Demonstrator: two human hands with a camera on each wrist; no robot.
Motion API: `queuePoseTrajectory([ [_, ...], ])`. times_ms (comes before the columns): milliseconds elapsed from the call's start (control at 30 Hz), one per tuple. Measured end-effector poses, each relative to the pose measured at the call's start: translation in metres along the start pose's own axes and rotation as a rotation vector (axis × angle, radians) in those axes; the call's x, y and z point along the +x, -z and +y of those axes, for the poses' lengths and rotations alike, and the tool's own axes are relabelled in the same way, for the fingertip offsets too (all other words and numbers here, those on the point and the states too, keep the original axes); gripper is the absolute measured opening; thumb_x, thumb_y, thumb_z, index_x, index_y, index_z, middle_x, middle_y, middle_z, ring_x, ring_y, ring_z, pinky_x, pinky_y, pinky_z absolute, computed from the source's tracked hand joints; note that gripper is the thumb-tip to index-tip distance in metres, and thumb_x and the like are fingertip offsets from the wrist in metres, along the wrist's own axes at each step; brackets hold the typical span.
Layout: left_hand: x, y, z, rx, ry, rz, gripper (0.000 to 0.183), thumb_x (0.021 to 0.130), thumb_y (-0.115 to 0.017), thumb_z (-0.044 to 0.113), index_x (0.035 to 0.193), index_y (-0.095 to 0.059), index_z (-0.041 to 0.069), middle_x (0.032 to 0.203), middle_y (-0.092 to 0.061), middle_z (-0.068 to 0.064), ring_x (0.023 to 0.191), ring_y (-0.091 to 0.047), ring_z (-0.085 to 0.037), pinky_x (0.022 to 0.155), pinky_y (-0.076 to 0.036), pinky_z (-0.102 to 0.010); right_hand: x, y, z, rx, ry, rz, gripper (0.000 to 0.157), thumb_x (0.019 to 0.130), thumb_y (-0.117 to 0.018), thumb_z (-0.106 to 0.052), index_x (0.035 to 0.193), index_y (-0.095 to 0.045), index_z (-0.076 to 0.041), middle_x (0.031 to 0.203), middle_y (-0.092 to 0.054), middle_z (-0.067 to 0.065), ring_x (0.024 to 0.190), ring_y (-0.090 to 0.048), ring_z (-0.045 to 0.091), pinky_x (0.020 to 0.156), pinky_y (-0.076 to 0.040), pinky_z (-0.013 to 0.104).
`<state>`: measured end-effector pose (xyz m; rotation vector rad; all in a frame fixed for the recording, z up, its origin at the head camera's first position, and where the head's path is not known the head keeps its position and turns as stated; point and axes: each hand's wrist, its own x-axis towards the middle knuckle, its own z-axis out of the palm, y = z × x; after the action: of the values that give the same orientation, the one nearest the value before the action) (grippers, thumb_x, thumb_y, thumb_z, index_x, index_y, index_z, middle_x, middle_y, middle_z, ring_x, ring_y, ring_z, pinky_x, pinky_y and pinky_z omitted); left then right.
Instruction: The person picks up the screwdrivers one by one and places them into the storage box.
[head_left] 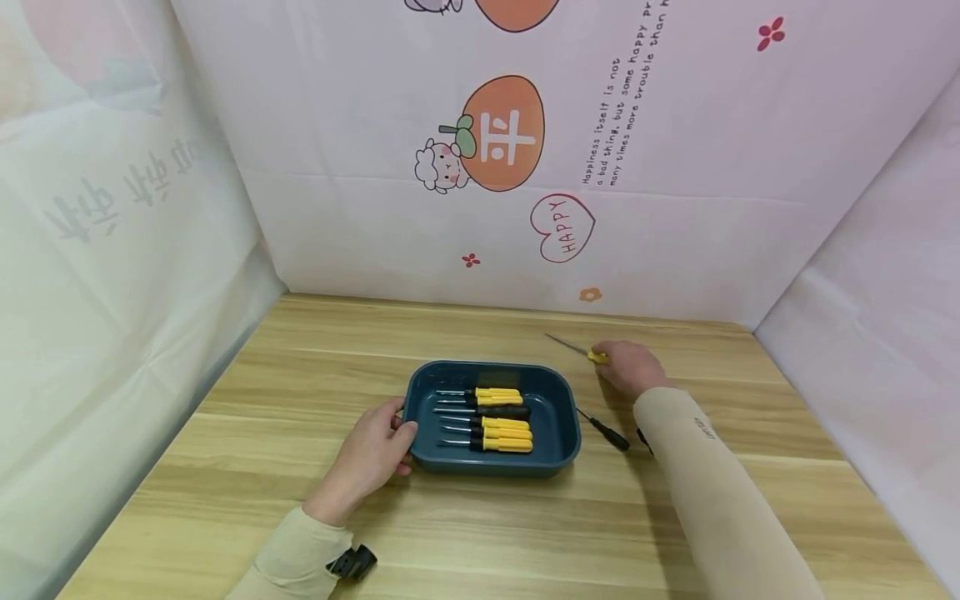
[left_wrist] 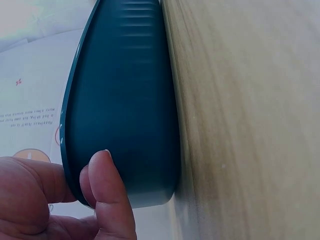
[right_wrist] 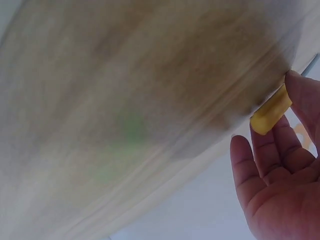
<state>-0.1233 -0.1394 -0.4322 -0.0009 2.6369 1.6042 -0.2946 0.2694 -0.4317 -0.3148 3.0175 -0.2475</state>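
A dark teal tray sits on the wooden table, with several yellow-handled and black-handled screwdrivers lying side by side in it. My left hand grips the tray's left end, thumb over the rim and fingers against the outer wall; the left wrist view shows fingers on the teal wall. To the right and behind the tray, my right hand pinches the yellow handle of a screwdriver whose thin shaft points left. In the right wrist view its yellow handle is between thumb and fingers.
A black-handled screwdriver lies on the table just right of the tray, its shaft tip at the tray's edge. Printed white cloth rises behind the table and at both sides.
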Motion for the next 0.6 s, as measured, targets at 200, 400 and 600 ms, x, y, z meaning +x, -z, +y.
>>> queuePoseTrajectory([
  [200, 0.0004, 0.0003, -0.0001, -0.005, -0.001, -0.004, 0.049, 0.104, -0.056, 0.012, 0.149, -0.047, -0.006, 0.099, -0.059, -0.012, 0.063, -0.063, -0.017, 0.052, -0.061, -0.031, 0.0002, 0.0002, 0.0010, 0.031, -0.006, 0.001, 0.039, 0.102, -0.065, -0.014, 0.139, -0.063, -0.001, 0.135, -0.065, 0.025, 0.122, -0.063, 0.042, 0.104, -0.052, 0.060],
  [400, 0.0008, 0.0001, 0.0000, -0.013, 0.003, -0.006, 0.048, 0.104, -0.056, 0.012, 0.149, -0.048, -0.004, 0.099, -0.059, -0.012, 0.063, -0.064, -0.018, 0.053, -0.061, -0.031, 0.0000, 0.0002, 0.0016, 0.019, 0.002, 0.011, 0.029, 0.101, -0.067, -0.013, 0.126, -0.071, 0.001, 0.124, -0.071, 0.021, 0.105, -0.067, 0.033, 0.095, -0.056, 0.055],
  [600, 0.0005, 0.0001, 0.0004, 0.000, 0.005, -0.002, 0.049, 0.104, -0.056, 0.013, 0.149, -0.048, -0.005, 0.100, -0.059, -0.013, 0.063, -0.064, -0.017, 0.052, -0.061, -0.031, -0.0029, 0.0003, 0.0015, 0.030, 0.002, 0.025, 0.029, 0.100, -0.066, -0.011, 0.125, -0.071, 0.003, 0.123, -0.071, 0.022, 0.107, -0.067, 0.035, 0.097, -0.056, 0.056],
])
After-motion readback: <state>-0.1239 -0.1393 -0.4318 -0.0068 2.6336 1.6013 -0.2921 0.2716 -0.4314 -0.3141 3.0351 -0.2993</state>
